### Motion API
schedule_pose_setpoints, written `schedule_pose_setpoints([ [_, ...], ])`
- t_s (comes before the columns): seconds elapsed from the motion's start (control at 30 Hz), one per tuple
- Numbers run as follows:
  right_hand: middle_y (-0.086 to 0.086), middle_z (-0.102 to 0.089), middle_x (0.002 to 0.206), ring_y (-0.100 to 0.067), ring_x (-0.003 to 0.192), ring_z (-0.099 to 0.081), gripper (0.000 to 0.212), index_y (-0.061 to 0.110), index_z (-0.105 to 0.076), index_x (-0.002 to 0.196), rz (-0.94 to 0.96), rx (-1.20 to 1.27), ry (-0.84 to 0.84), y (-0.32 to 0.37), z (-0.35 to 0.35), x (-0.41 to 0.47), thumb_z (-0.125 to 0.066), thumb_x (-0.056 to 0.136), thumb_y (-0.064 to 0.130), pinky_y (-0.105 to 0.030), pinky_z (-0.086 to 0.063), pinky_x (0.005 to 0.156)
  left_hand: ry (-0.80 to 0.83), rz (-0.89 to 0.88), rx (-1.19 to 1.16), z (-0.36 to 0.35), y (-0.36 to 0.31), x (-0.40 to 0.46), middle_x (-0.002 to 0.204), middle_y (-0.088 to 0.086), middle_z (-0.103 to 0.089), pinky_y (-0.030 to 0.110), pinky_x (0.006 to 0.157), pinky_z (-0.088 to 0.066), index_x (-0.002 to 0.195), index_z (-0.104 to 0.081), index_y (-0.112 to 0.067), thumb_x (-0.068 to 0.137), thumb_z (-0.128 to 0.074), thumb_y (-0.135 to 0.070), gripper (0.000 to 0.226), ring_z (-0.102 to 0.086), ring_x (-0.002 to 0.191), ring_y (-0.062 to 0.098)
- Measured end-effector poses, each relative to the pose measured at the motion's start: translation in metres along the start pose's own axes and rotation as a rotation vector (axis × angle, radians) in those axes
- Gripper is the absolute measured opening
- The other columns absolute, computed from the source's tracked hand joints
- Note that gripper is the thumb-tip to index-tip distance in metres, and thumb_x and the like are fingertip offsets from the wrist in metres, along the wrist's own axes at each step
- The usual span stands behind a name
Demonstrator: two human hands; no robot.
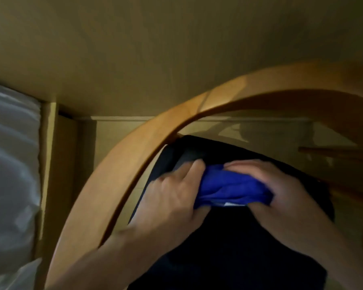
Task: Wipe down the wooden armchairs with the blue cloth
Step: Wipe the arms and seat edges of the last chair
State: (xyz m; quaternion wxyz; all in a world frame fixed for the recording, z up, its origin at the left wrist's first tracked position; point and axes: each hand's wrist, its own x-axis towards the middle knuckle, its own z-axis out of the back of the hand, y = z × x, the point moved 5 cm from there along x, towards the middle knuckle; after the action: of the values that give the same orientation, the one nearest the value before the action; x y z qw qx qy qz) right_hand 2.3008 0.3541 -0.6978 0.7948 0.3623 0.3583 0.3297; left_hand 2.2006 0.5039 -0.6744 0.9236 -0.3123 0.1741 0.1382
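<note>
The blue cloth (228, 186) is bunched up between both hands, low in the middle of the view. My left hand (172, 193) grips its left end and my right hand (277, 189) grips its right end. Both hover over the armchair's black seat cushion (235, 243). The armchair's curved wooden back rail (134, 155) arcs from the lower left over the top to the right, just left of my left hand. The frame is motion-blurred.
A beige wall fills the top, with a skirting board (124, 118) behind the chair. White sheer curtain fabric (11, 174) hangs at the left beside a beige frame. Another wooden chair part (335, 152) shows at the right.
</note>
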Motion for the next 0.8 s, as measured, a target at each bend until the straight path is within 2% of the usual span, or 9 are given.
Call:
schedule_pose_setpoints([
  [0.07,0.026,-0.055,0.131,-0.001,0.126,-0.05,0.069,0.045,-0.056,0.126,0.08,-0.004,-0.047,0.039,0.029,0.01,-0.067,0.076,-0.001,-0.024,-0.045,0.097,-0.179,-0.104,-0.051,0.052,-0.01,-0.004,0.105,-0.012,-0.059,0.027,0.07,-0.056,0.12,-0.043,-0.027,0.083,-0.059,-0.041,0.043,-0.061,0.084,0.003],
  [0.17,0.02,-0.058,0.128,-0.005,0.12,-0.056,0.055,0.038,-0.056,0.129,0.309,-0.105,-0.097,0.11,0.048,0.04,-0.062,0.08,0.015,-0.016,-0.046,0.093,-0.383,-0.176,-0.107,0.119,0.0,-0.017,0.101,-0.012,-0.062,0.02,0.07,-0.053,0.119,-0.051,-0.021,0.083,-0.064,-0.032,0.04,-0.061,0.085,0.0],
  [0.27,0.014,-0.061,0.122,-0.009,0.115,-0.058,0.056,0.032,-0.055,0.13,0.409,-0.162,0.033,0.162,0.017,0.086,-0.059,0.077,0.013,-0.028,-0.049,0.094,-0.495,-0.08,-0.094,0.154,0.044,-0.043,0.088,-0.016,-0.061,0.015,0.073,-0.047,0.108,-0.061,-0.023,0.081,-0.067,-0.026,0.027,-0.06,0.082,0.0],
  [0.37,0.013,-0.057,0.127,-0.005,0.119,-0.052,0.063,0.034,-0.051,0.138,0.356,-0.305,0.253,0.185,-0.055,0.115,-0.062,0.082,0.008,-0.036,-0.044,0.103,-0.455,0.152,-0.125,0.14,0.103,-0.084,0.082,-0.022,-0.06,0.006,0.071,-0.044,0.103,-0.06,-0.035,0.08,-0.064,-0.029,0.024,-0.059,0.082,-0.006],
  [0.43,0.014,-0.053,0.13,-0.007,0.121,-0.046,0.063,0.035,-0.049,0.138,0.324,-0.417,0.347,0.185,-0.108,0.105,-0.06,0.081,0.011,-0.038,-0.04,0.106,-0.38,0.251,-0.235,0.108,0.13,-0.119,0.086,-0.023,-0.062,0.003,0.071,-0.045,0.107,-0.056,-0.041,0.081,-0.067,-0.024,0.033,-0.059,0.086,-0.01],
  [0.5,0.014,-0.052,0.13,-0.011,0.12,-0.043,0.058,0.031,-0.055,0.133,0.403,-0.465,0.293,0.187,-0.148,0.075,-0.053,0.078,0.013,-0.039,-0.04,0.105,-0.383,0.3,-0.34,0.076,0.145,-0.156,0.093,-0.024,-0.064,0.003,0.077,-0.045,0.114,-0.055,-0.041,0.078,-0.072,-0.015,0.048,-0.061,0.089,-0.011],
  [0.6,0.015,-0.052,0.131,-0.011,0.125,-0.044,0.057,0.026,-0.06,0.127,0.378,-0.336,0.13,0.182,-0.181,0.021,-0.043,0.074,0.014,-0.037,-0.043,0.103,-0.47,0.314,-0.347,0.049,0.153,-0.197,0.115,-0.022,-0.063,0.013,0.089,-0.048,0.124,-0.057,-0.036,0.074,-0.072,-0.014,0.056,-0.059,0.104,-0.007],
  [0.7,0.019,-0.05,0.134,-0.007,0.127,-0.042,0.061,0.029,-0.059,0.129,0.291,-0.315,0.087,0.178,-0.204,-0.025,-0.059,0.071,0.01,-0.036,-0.045,0.103,-0.448,0.261,-0.274,0.037,0.152,-0.226,0.131,-0.015,-0.057,0.029,0.103,-0.045,0.127,-0.059,-0.028,0.071,-0.076,-0.013,0.06,-0.05,0.124,-0.001],
  [0.8,0.018,-0.051,0.132,-0.009,0.122,-0.047,0.057,0.032,-0.059,0.123,0.279,-0.377,0.131,0.187,-0.218,-0.046,-0.067,0.068,0.02,-0.035,-0.049,0.095,-0.342,0.171,-0.229,0.032,0.155,-0.245,0.134,-0.014,-0.055,0.036,0.104,-0.044,0.128,-0.059,-0.028,0.068,-0.08,-0.015,0.064,-0.047,0.129,0.004],
])
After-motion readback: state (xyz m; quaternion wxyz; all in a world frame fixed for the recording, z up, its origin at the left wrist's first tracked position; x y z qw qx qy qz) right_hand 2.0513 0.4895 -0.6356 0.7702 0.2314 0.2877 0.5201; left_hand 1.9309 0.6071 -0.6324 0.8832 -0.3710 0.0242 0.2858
